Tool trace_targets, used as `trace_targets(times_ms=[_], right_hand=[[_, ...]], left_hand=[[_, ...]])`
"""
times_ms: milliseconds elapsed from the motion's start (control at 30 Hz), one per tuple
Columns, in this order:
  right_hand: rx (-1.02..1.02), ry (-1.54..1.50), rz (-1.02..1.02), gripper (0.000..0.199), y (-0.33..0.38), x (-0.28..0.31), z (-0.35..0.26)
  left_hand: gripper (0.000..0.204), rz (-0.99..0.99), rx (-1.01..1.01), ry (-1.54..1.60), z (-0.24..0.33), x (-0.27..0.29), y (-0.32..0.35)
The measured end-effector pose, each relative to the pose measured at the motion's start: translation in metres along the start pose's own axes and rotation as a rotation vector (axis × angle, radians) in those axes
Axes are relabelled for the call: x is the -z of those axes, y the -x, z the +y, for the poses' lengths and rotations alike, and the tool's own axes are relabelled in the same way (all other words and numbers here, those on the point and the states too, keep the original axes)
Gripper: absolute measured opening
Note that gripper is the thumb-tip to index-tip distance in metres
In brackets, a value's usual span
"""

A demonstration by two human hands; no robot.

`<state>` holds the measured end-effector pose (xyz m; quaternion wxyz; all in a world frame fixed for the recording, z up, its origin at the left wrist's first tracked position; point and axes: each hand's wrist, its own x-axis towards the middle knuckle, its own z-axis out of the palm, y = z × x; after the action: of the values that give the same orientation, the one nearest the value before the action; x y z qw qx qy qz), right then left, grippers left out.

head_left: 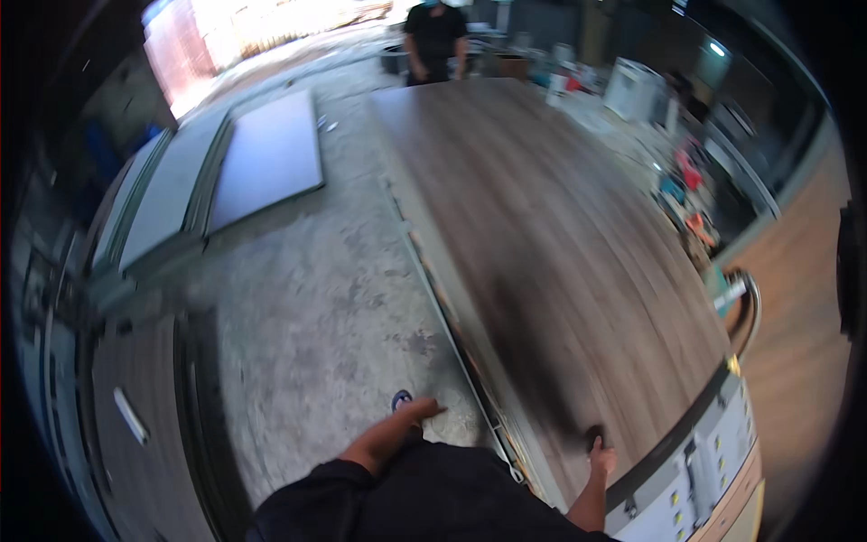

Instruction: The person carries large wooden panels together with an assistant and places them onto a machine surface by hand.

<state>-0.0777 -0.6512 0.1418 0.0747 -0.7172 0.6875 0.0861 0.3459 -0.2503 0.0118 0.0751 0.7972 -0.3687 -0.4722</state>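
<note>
A large wood-grain panel (542,235) fills the middle of the frame, running from the lower centre up to the top centre, its long left edge bowed by the lens. It lies flat on a machine bed, whose grey front rail with yellow dots (695,461) crosses the lower right corner. The picture is motion-blurred, so the grain smears and fine detail is lost.

The right hand (599,452) rests on the near end of the panel at the lower centre-right, palm down on the surface; the fingers look curled against the board beside a small dark spot, but whether they grip anything cannot be told. The left hand (417,413) reaches forward at lower centre, just left of the panel's long edge, above the concrete floor (334,298). Its fingers are stretched out and loosely together, holding nothing, close to the metal side rail (452,334) that runs along the panel's left edge. A small round blue object (401,397) lies on the floor just beside the fingertips. Both forearms come out of dark sleeves at the bottom edge.

In the upper left, several grey sheets (262,158) lie flat on the floor, well apart from the panel. At the far end of the panel, top centre, another person in dark clothes (435,41) stands facing it. Cluttered tools and boxes (677,172) line the upper right side.
</note>
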Motion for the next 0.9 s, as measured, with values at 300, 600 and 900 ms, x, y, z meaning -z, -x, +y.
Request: trace_targets(times_ms=[300,600,900], right_hand=[[0.434,-0.597,-1.339,0.069,0.223,-0.042,-0.350],[0.617,0.712,-1.264,0.057,0.215,-0.112,-0.682],[1.352,0.598,-0.603,0.051,0.252,-0.230,-1.215]], left_hand=[[0.065,0.545,0.620,0.596,-0.382,0.101,0.194],[0.066,0.628,0.946,1.178,-0.491,0.057,0.268],[0.063,0.559,0.931,1.651,-0.484,0.217,0.246]])
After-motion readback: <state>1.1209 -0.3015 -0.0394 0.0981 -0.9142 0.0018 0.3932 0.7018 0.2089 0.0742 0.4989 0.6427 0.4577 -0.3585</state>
